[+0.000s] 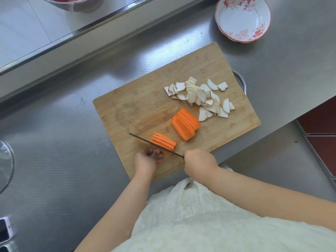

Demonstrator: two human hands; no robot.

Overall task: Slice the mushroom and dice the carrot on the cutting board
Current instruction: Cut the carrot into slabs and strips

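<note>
A wooden cutting board (141, 99) lies on the steel counter. A pile of white mushroom slices (200, 96) sits at its far right. A stack of orange carrot slabs (185, 124) lies mid-board. Nearer me, carrot sticks (163, 140) lie side by side. My left hand (148, 160) holds their near end with curled fingertips. My right hand (199, 160) grips the handle of a knife (145, 140), whose blade runs edge-down across the sticks right beside my left fingers.
A white bowl with red flowers (242, 18) stands beyond the board at the far right. A raised steel ledge (72, 35) runs along the back. A glass lid (6, 164) sits at the left edge. The counter drops off at the right.
</note>
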